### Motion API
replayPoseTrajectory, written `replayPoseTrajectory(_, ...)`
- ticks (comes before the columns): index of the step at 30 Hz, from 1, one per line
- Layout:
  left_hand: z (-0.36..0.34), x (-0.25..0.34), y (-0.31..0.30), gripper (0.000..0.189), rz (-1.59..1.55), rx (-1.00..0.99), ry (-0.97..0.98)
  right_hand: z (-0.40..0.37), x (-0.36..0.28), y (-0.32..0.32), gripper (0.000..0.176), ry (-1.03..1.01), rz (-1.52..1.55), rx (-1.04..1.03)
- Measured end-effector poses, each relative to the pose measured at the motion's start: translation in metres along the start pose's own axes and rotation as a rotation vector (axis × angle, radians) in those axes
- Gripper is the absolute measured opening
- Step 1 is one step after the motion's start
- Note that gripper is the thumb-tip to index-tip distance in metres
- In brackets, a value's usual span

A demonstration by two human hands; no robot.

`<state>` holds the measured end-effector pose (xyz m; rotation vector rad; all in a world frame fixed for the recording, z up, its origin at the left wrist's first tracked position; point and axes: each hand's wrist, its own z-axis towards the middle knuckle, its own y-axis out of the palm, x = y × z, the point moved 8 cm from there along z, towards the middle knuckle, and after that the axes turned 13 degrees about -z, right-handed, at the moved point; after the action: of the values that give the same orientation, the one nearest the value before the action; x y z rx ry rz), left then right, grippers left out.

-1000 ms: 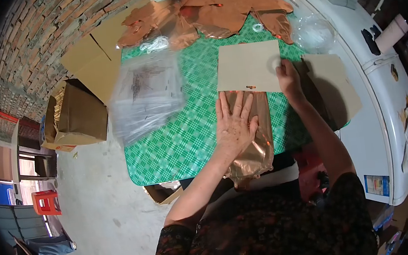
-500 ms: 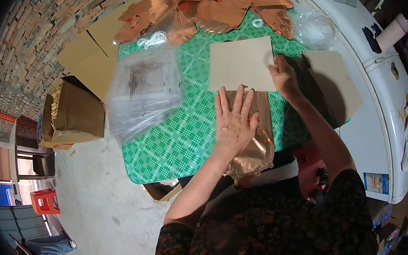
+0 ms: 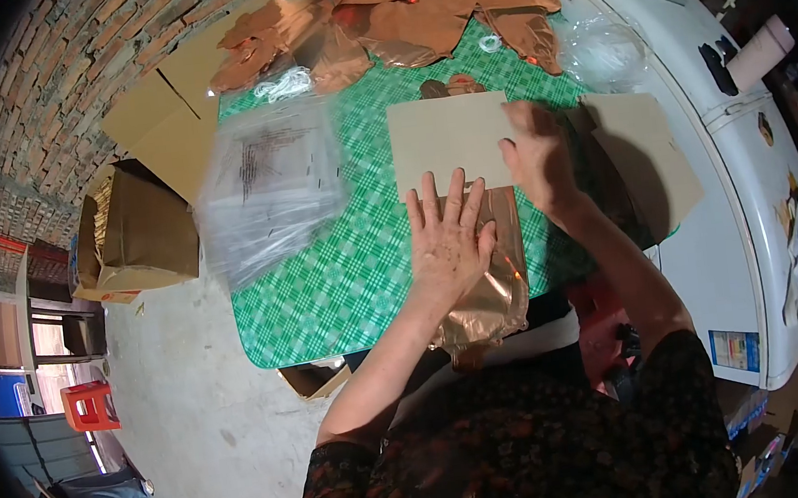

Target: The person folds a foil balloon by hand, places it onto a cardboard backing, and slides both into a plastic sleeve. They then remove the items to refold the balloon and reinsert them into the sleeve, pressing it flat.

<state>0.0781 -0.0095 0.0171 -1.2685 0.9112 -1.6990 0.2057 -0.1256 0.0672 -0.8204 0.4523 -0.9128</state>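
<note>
My left hand lies flat with its fingers spread on a shiny copper-coloured foil sheet. Its fingertips touch the near edge of a beige cardboard square, which covers the middle of the foil. Part of the copper foil sticks out past the card's far edge. My right hand is at the card's right edge, slightly blurred, thumb apart from stretched fingers; nothing shows in it. To the left lies a stack of clear printed plastic bags.
Copper foil pieces lie along the back of the green checked table. White string and a clear plastic bag are near them. Another cardboard sheet sits right, beside the white fridge. A carton stands left.
My right hand's pinched fingers have opened out at the card's edge. The cardboard square has slid slightly towards me, showing more foil beyond it. My left hand stays flat.
</note>
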Motion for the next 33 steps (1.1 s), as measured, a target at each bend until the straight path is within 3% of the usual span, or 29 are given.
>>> replayPoseTrajectory(2, 0.000, 0.000, 0.001, 0.065, 0.000, -0.007, 0.001, -0.001, -0.016, 0.002, 0.043, -0.157, 0.138, 0.017)
replayPoseTrajectory(5, 0.000, 0.000, 0.002, 0.065, 0.005, -0.021, -0.006, 0.002, -0.046, 0.011, 0.043, -0.351, 0.086, -0.165)
replayPoseTrajectory(8, 0.000, -0.001, 0.003, 0.065, 0.015, -0.021, -0.006, 0.007, -0.051, 0.039, 0.044, -0.436, 0.157, -0.253)
replayPoseTrajectory(11, 0.002, 0.000, 0.002, 0.065, 0.035, -0.055, -0.022, 0.015, -0.042, 0.071, 0.051, -0.435, -0.031, -0.507)
replayPoseTrajectory(17, 0.000, -0.004, 0.003, 0.063, -0.040, -0.057, -0.009, 0.016, -0.040, 0.077, 0.051, -0.457, -0.056, -0.392)
replayPoseTrajectory(20, 0.008, -0.015, -0.008, 0.064, -0.306, -0.160, -0.090, 0.014, -0.038, 0.081, 0.052, -0.453, -0.052, -0.351)
replayPoseTrajectory(21, 0.015, -0.014, -0.026, 0.064, -0.305, -0.016, 0.015, 0.014, -0.036, 0.083, 0.053, -0.453, -0.053, -0.343)
replayPoseTrajectory(24, 0.044, -0.029, -0.063, 0.059, -0.505, 0.043, 0.049, 0.015, -0.038, 0.079, 0.052, -0.463, -0.075, -0.385)
replayPoseTrajectory(25, 0.054, -0.033, -0.067, 0.055, -0.435, 0.154, 0.175, 0.016, -0.039, 0.078, 0.050, -0.470, -0.097, -0.411)
replayPoseTrajectory(30, 0.090, -0.058, -0.040, 0.062, -0.550, 0.091, 0.212, 0.017, -0.041, 0.080, 0.047, -0.507, -0.209, -0.552)
replayPoseTrajectory(33, 0.094, -0.065, -0.028, 0.063, -0.588, 0.137, 0.267, 0.019, -0.039, 0.083, 0.052, -0.475, -0.174, -0.423)
